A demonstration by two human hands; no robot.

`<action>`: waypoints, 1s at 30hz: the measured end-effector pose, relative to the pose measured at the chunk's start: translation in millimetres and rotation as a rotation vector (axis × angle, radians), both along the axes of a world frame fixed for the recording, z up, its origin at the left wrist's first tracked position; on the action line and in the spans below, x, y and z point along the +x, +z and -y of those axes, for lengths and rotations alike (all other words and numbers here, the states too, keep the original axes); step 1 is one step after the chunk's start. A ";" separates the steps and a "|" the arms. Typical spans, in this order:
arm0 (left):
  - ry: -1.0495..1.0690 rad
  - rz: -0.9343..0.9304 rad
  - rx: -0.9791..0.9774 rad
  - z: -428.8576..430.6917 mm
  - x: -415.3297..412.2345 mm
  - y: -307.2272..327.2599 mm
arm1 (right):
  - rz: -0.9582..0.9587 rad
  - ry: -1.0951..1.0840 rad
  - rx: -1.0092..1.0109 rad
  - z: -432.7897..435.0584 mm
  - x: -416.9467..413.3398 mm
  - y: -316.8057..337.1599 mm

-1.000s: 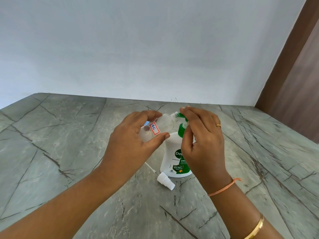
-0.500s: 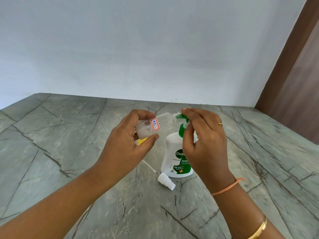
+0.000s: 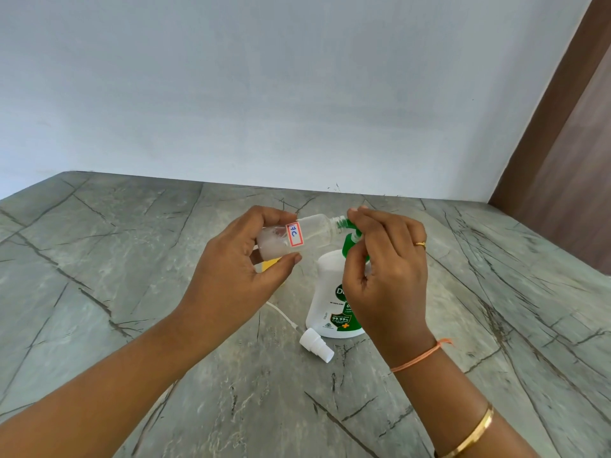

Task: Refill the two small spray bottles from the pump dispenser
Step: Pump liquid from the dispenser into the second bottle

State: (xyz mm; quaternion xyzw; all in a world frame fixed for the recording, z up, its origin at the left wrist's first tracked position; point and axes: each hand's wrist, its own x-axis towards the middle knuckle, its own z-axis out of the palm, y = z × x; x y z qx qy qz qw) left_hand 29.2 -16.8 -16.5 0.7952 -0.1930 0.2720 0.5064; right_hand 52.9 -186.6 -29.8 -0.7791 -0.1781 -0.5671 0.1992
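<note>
My left hand [image 3: 231,276] pinches the small clear plastic spray bottle with a red-edged label [image 3: 314,231] between thumb and curled fingers. It lies almost level above the white pump dispenser [image 3: 325,292], base slightly lower, its open threaded mouth meeting the green pump spout [image 3: 348,241]. My right hand [image 3: 386,276] curls over that spout, fingers bent round it. To do this well, I judge I should seat the mouth squarely under the spout and press in slow, short strokes. The white spray cap [image 3: 315,348] lies on the grey stone surface [image 3: 132,259] just in front of the dispenser.
</note>
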 end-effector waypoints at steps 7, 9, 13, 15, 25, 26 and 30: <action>-0.020 -0.014 0.003 -4.1 -1.0 6.5 | -0.011 0.005 0.001 0.3 -3.0 3.2; -0.015 -0.016 0.004 -3.6 -1.7 7.7 | -0.026 0.008 -0.014 2.2 -5.1 8.0; -0.013 -0.006 0.010 -3.7 -1.8 9.2 | -0.047 -0.001 -0.058 3.4 -6.6 14.7; -0.012 -0.008 0.011 -3.7 -1.3 8.9 | -0.055 -0.008 -0.065 2.4 -6.5 15.2; -0.001 -0.033 0.046 -5.0 0.4 2.7 | -0.062 0.026 0.022 3.1 -2.9 2.1; 0.002 -0.037 0.052 -5.2 0.5 2.5 | -0.061 0.023 0.025 2.5 -2.9 1.3; 0.006 -0.033 0.062 -5.1 1.0 2.8 | -0.064 0.021 0.013 0.5 -5.6 4.3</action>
